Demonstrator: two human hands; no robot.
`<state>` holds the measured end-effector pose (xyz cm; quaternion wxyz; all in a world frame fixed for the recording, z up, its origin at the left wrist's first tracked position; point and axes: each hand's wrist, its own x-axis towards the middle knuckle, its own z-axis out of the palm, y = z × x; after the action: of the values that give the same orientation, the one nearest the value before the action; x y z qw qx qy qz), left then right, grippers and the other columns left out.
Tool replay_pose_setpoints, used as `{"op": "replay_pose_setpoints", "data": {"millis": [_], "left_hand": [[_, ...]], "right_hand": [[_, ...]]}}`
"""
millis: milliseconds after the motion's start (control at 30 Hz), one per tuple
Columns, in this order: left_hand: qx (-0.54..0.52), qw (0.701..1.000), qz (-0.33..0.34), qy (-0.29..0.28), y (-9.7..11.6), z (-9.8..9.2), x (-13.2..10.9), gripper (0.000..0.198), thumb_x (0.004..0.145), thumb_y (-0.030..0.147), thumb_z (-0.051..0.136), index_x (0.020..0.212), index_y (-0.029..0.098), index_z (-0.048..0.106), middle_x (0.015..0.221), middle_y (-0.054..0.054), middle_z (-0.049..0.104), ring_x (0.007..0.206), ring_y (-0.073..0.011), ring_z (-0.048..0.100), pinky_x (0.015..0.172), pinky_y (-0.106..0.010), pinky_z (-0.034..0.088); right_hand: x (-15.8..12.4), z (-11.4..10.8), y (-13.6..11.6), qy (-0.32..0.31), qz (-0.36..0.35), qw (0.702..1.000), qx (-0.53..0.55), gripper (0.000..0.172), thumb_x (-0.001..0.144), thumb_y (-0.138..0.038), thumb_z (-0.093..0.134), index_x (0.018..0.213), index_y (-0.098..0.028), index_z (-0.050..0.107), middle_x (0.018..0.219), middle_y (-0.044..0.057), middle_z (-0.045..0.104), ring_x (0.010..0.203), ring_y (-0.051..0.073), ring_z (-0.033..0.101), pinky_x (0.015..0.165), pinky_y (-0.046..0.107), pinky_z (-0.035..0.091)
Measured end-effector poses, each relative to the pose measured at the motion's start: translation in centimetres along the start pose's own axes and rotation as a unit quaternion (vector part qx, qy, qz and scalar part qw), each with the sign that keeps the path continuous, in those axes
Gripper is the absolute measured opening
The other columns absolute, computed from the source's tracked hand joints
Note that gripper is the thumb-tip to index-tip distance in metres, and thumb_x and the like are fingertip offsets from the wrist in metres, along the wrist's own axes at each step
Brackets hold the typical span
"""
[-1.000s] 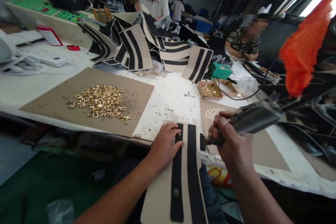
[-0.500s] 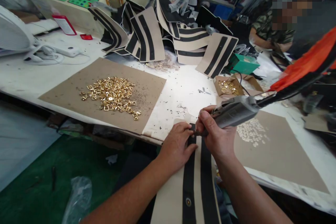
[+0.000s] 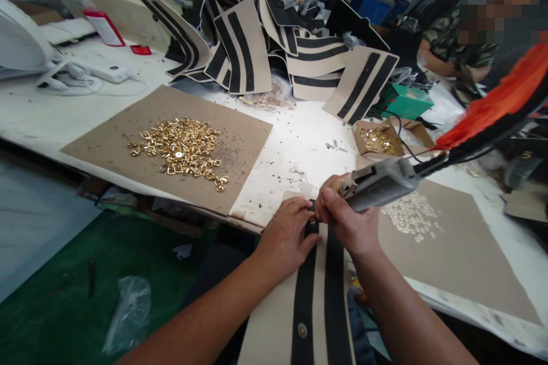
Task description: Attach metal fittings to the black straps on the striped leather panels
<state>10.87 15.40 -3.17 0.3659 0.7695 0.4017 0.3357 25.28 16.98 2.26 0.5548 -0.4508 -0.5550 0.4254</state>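
Note:
A beige panel with two black strips (image 3: 280,319) lies below me, its far end at the table's front edge. My left hand (image 3: 286,234) is closed on its upper part, thumb and fingertips at the left strip around a small metal fitting. In my right hand (image 3: 349,219) is a grey power screwdriver (image 3: 381,185), slanting up to the right towards an orange-wrapped cable (image 3: 492,102). My right fingers cover its front end, close to my left fingertips, so the bit is hidden. A round metal rivet (image 3: 302,330) sits lower on the left strip.
Gold-coloured metal fittings (image 3: 184,145) lie heaped on a brown board (image 3: 107,114) at left. Small pale rings (image 3: 413,214) cover part of another board (image 3: 466,256) at right. Striped panels (image 3: 248,51) are piled behind, near a box of gold parts (image 3: 379,141). Other people sit or stand beyond.
The view has shifted slightly. My right hand and the screwdriver have moved a little left, and the front end is more covered by my fingers. My left hand keeps its place on the panel.

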Motion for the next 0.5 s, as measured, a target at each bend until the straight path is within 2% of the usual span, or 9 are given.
{"op": "replay_pose_setpoints", "data": {"millis": [267, 433, 500], "left_hand": [[-0.040, 0.999, 0.000, 0.013, -0.3, 0.5, -0.2, 0.045, 0.085, 0.026, 0.072, 0.129, 0.024, 0.062, 0.130, -0.011, 0.062, 0.127, -0.0300, 0.053, 0.112, -0.048, 0.043], [-0.039, 0.999, -0.009, 0.020, -0.4, 0.5, -0.2, 0.034, 0.082, 0.027, 0.078, 0.114, 0.020, 0.067, 0.128, -0.011, 0.063, 0.126, -0.0282, 0.053, 0.112, -0.044, 0.042], [-0.040, 0.999, -0.009, 0.018, -0.4, 0.5, -0.2, 0.035, 0.083, 0.028, 0.076, 0.115, 0.021, 0.066, 0.128, -0.010, 0.063, 0.126, -0.0287, 0.053, 0.112, -0.044, 0.042]], "right_hand": [[0.3, -1.0, 1.1, -0.126, -0.026, 0.990, 0.060, 0.021, 0.090, -0.022, 0.069, 0.076, -0.022, 0.054, 0.067, -0.003, 0.056, 0.059, 0.013, 0.055, 0.056, 0.028, 0.046], [1.0, -0.9, 1.4, -0.108, -0.004, 0.990, 0.096, 0.025, 0.094, -0.024, 0.065, 0.074, -0.021, 0.052, 0.063, -0.004, 0.052, 0.049, 0.011, 0.049, 0.048, 0.026, 0.040], [0.7, -0.7, 1.3, -0.098, -0.009, 0.993, 0.067, 0.024, 0.093, -0.025, 0.066, 0.074, -0.021, 0.052, 0.064, -0.004, 0.052, 0.052, 0.012, 0.050, 0.050, 0.027, 0.042]]}}
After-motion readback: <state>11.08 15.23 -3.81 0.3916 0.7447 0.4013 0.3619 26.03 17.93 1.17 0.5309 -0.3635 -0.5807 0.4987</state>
